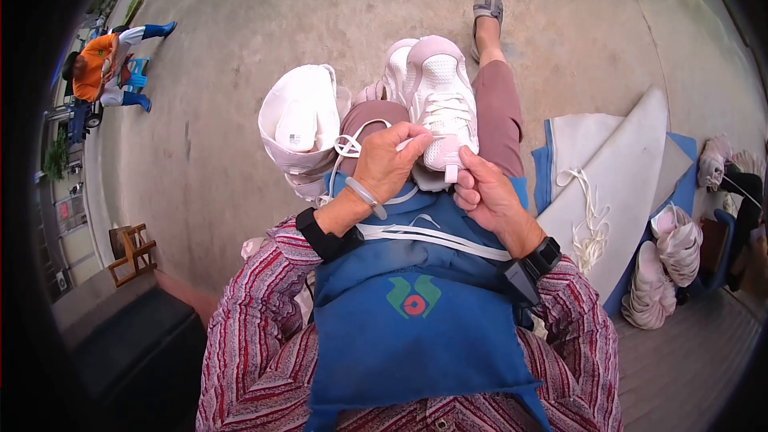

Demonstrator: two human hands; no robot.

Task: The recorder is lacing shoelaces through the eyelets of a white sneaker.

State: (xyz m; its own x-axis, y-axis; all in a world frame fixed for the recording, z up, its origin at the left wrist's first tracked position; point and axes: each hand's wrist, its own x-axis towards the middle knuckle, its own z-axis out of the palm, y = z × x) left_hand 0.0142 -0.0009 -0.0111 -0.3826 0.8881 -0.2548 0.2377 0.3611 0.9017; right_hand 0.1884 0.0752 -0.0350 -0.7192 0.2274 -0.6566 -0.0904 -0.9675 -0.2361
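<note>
A white and pale pink sneaker (440,100) rests on my lap, toe pointing away, with its white shoelace (450,112) partly threaded across the front. My left hand (388,164) is closed in a pinch on the shoelace at the lowest eyelets. My right hand (490,196) pinches the white pull tab (452,173) at the top of the tongue. A loose loop of lace (349,145) lies beside my left wrist. More loose white laces (432,232) lie across my blue apron (416,296).
Left of my knee are white shoe uppers (302,112) stacked together. At right, a bundle of laces (592,228) lies on a pale cloth (604,160), with stacked shoes (650,288) beyond. A person in orange (96,64) sits at far left; a wooden stool (132,254) stands nearer.
</note>
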